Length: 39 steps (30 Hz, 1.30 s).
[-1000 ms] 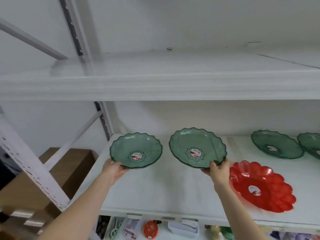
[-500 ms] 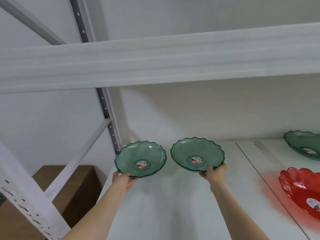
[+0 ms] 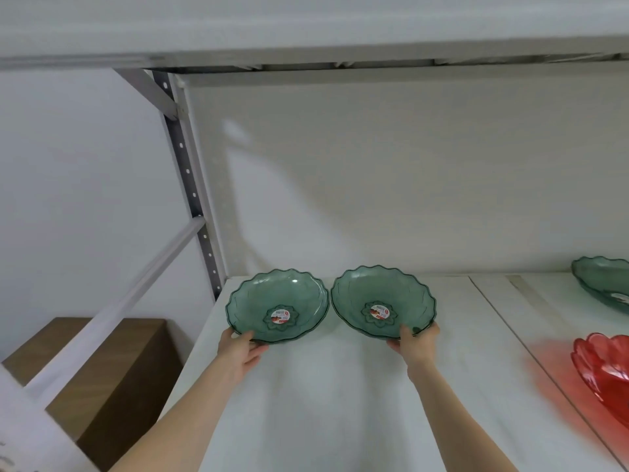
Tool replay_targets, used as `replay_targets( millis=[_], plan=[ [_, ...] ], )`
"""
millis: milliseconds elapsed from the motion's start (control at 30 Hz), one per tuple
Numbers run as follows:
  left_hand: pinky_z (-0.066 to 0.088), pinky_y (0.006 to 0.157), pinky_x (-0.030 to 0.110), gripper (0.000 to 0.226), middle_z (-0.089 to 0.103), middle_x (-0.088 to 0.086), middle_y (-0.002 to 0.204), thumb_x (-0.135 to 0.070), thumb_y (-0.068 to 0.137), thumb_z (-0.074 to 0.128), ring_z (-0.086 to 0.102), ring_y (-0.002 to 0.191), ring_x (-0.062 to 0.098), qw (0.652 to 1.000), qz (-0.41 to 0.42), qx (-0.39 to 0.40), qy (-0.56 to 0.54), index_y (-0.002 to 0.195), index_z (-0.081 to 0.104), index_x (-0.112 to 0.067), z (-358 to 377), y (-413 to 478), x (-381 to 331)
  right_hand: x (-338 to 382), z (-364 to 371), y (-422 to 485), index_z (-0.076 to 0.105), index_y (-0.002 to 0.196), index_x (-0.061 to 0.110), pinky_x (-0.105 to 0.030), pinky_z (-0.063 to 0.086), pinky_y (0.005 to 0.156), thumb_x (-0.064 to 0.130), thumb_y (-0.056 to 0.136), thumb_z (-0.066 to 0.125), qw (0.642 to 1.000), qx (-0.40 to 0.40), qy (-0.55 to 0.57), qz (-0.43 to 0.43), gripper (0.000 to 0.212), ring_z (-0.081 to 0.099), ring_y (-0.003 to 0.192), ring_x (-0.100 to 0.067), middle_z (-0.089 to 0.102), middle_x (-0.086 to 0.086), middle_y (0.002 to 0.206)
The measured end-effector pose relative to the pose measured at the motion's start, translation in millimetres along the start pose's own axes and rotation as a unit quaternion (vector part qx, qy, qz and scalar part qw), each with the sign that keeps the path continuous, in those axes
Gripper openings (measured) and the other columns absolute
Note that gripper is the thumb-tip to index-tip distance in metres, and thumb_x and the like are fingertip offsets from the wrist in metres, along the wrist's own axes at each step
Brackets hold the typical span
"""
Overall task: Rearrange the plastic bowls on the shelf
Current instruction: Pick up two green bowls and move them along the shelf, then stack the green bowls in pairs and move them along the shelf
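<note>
Two green scalloped plastic bowls stand side by side at the back left of the white shelf [image 3: 340, 403], each with a round sticker in its middle. My left hand [image 3: 240, 352] grips the near rim of the left green bowl [image 3: 277, 306]. My right hand [image 3: 415, 342] grips the near rim of the right green bowl [image 3: 383, 301], thumb on the inside. Both bowls are tilted toward me, their rims almost touching. A third green bowl [image 3: 606, 284] lies at the right edge, and a red scalloped bowl [image 3: 606, 366] lies nearer, partly cut off.
The shelf above [image 3: 306, 28] hangs low over the bowls. A grey perforated upright [image 3: 190, 185] and a slanted brace [image 3: 119, 311] frame the left end. Brown cardboard boxes [image 3: 112, 379] sit lower left. A seam [image 3: 531, 352] runs across the shelf board.
Both hands have carried the two green bowls farther back and left on the shelf. My view has dropped under the upper shelf, so the red bowl has slid to the right edge.
</note>
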<state>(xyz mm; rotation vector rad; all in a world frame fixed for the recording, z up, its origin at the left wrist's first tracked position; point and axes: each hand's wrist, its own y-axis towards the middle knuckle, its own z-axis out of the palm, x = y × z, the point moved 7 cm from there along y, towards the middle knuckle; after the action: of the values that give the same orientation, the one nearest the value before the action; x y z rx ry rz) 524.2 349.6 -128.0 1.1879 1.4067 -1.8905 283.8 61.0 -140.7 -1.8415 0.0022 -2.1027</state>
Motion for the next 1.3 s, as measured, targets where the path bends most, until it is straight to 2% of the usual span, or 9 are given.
replay_targets(
  millis=[100, 167, 233, 300, 367, 567, 833, 1033, 1300],
  plan=[
    [0.045, 0.092, 0.042, 0.032, 0.066, 0.018, 0.106, -0.018, 0.097, 0.049, 0.065, 0.095, 0.030, 0.999, -0.001, -0.003, 0.035, 0.127, 0.040, -0.021, -1.7, 1.2, -0.7, -0.7, -2.3, 1.4, 0.031, 0.139, 0.012, -0.030, 0.059, 0.048, 0.002, 0.087, 0.057, 1.000, -0.006, -0.027, 0.007, 0.059, 0.062, 0.102, -0.044, 0.053, -0.015, 0.127],
    [0.044, 0.086, 0.039, 0.033, 0.065, 0.016, 0.106, -0.024, 0.096, 0.051, 0.062, 0.094, 0.029, 0.996, 0.009, -0.016, 0.092, 0.126, 0.045, -0.013, -3.9, 2.4, -2.2, 3.3, -5.8, -2.4, 0.034, 0.132, 0.007, -0.044, 0.061, 0.064, 0.014, 0.085, 0.061, 0.995, -0.014, -0.098, 0.012, 0.054, 0.064, 0.094, -0.042, 0.058, -0.020, 0.123],
    [0.042, 0.086, 0.038, 0.041, 0.058, 0.012, 0.112, -0.029, 0.094, 0.054, 0.055, 0.099, 0.029, 0.988, 0.021, -0.030, 0.150, 0.128, 0.048, -0.008, -3.8, -4.1, -7.6, 13.5, -12.0, -11.2, 0.032, 0.132, 0.005, -0.051, 0.054, 0.087, 0.025, 0.084, 0.063, 0.979, -0.019, -0.205, -0.004, 0.060, 0.060, 0.107, -0.042, 0.057, -0.022, 0.127],
    [0.042, 0.090, 0.034, 0.049, 0.054, 0.005, 0.118, -0.038, 0.089, 0.057, 0.051, 0.105, 0.028, 0.973, 0.053, -0.030, 0.224, 0.129, 0.049, -0.011, -3.1, -16.7, -17.4, 30.2, -16.5, -26.6, 0.024, 0.144, 0.006, -0.045, 0.046, 0.096, 0.027, 0.087, 0.061, 0.957, -0.006, -0.288, -0.037, 0.071, 0.050, 0.122, -0.039, 0.048, -0.020, 0.138],
    [0.045, 0.097, 0.037, 0.070, 0.057, 0.002, 0.128, -0.054, 0.079, 0.057, 0.053, 0.112, 0.029, 0.939, 0.095, -0.024, 0.329, 0.135, 0.046, -0.014, -4.1, -26.4, -27.0, 47.7, -21.9, -43.4, 0.016, 0.150, 0.011, -0.046, 0.040, 0.100, 0.034, 0.089, 0.059, 0.921, 0.019, -0.379, -0.085, 0.078, 0.042, 0.132, -0.036, 0.038, -0.015, 0.149],
    [0.036, 0.108, 0.046, 0.080, 0.034, 0.014, 0.152, -0.054, 0.088, 0.051, 0.031, 0.139, 0.036, 0.824, 0.192, -0.048, 0.532, 0.151, 0.022, -0.016, 13.2, -106.4, -57.6, 96.3, -53.1, -96.7, 0.010, 0.153, 0.019, -0.047, 0.026, 0.113, 0.056, 0.089, 0.047, 0.779, 0.046, -0.600, -0.176, 0.082, 0.021, 0.147, -0.028, 0.017, -0.006, 0.162],
    [0.034, 0.109, 0.046, 0.075, 0.039, 0.008, 0.150, -0.061, 0.088, 0.043, 0.030, 0.141, 0.029, 0.686, 0.362, -0.035, 0.630, 0.148, 0.032, -0.019, 80.7, -210.5, -69.6, 157.2, -129.0, -152.5, 0.009, 0.154, 0.021, -0.050, 0.023, 0.115, 0.066, 0.087, 0.037, 0.706, 0.014, -0.662, -0.250, 0.085, 0.022, 0.148, -0.025, 0.021, -0.005, 0.162],
    [0.026, 0.113, 0.052, 0.073, 0.034, 0.013, 0.155, -0.066, 0.086, 0.041, 0.024, 0.145, 0.031, 0.619, 0.422, -0.025, 0.661, 0.149, 0.031, -0.029, 154.0, -274.7, -50.9, 191.1, -204.5, -157.5, 0.012, 0.154, 0.023, -0.052, 0.018, 0.116, 0.070, 0.086, 0.032, 0.685, -0.008, -0.679, -0.264, 0.085, 0.020, 0.148, -0.028, 0.022, -0.007, 0.161],
    [0.029, 0.112, 0.052, 0.075, 0.037, 0.014, 0.153, -0.068, 0.086, 0.037, 0.028, 0.144, 0.032, 0.637, 0.432, -0.018, 0.638, 0.147, 0.038, -0.024, 271.5, -352.4, -1.1, 228.5, -329.4, -126.2, 0.012, 0.154, 0.025, -0.050, 0.017, 0.117, 0.074, 0.082, 0.023, 0.684, 0.004, -0.681, -0.260, 0.088, 0.019, 0.149, -0.022, 0.024, 0.000, 0.161]
  ],
)
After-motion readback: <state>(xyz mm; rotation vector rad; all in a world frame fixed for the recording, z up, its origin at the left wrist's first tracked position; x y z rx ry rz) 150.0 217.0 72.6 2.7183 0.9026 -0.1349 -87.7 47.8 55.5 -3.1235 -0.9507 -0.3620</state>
